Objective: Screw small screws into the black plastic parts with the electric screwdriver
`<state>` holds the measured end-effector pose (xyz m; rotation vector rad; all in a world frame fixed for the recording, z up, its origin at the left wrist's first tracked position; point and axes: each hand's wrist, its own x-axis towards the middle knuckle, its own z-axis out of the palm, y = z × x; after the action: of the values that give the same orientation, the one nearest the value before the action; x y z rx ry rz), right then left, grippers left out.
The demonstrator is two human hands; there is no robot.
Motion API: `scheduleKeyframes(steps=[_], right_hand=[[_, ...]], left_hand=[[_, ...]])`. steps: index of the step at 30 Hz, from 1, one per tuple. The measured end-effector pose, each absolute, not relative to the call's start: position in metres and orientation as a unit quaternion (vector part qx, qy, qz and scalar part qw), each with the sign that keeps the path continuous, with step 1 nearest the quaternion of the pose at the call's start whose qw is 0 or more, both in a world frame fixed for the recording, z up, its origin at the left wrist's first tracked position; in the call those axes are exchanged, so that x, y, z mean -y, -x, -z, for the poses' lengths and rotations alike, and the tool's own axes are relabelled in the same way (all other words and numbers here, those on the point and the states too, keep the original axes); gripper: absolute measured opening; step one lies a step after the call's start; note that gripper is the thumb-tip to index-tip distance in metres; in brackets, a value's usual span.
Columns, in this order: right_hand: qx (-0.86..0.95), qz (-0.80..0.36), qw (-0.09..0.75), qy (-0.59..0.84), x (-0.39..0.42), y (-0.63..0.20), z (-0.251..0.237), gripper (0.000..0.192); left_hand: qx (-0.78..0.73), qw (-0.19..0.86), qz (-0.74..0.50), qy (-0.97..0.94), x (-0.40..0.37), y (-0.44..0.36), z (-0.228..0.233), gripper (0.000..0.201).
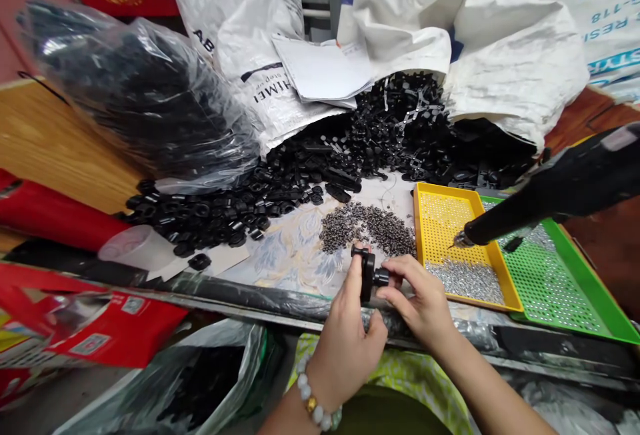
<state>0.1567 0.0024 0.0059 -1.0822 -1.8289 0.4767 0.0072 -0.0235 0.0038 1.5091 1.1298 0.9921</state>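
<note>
Both hands pinch one black part [369, 275] at the tabletop's [295, 255] near edge, just below the screw pile [367, 227]: left hand [345, 341] grasps its upright disc, right hand [417, 295] its stub, axis pointing right.

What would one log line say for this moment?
left hand: holds black part | right hand: pinches same part | nearby: screw pile, yellow tray, electric screwdriver

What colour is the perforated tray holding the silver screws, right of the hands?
Yellow. The perforated tray sits beside a green tray, seen best in the head view.
</note>
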Motion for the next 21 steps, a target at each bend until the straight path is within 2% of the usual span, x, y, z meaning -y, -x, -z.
scheduleKeyframes(steps=[8,15,18,21], right_hand=[[0.673,-0.298,0.459,0.497,0.000,-0.150,-0.003,0.017],[0.517,-0.529,0.409,0.534,0.000,-0.145,-0.006,0.029],[0.537,-0.507,0.386,0.553,-0.002,-0.139,-0.004,0.032],[0.634,-0.389,0.361,0.563,-0.001,-0.142,-0.010,0.031]], left_hand=[[-0.486,0.427,-0.396,-0.651,0.018,-0.013,-0.003,0.075],[-0.500,0.297,-0.387,-0.715,0.019,-0.017,0.000,0.062],[-0.519,0.300,-0.386,-0.701,0.017,-0.018,0.003,0.061],[-0.550,0.380,-0.401,-0.627,0.013,-0.021,0.003,0.062]])
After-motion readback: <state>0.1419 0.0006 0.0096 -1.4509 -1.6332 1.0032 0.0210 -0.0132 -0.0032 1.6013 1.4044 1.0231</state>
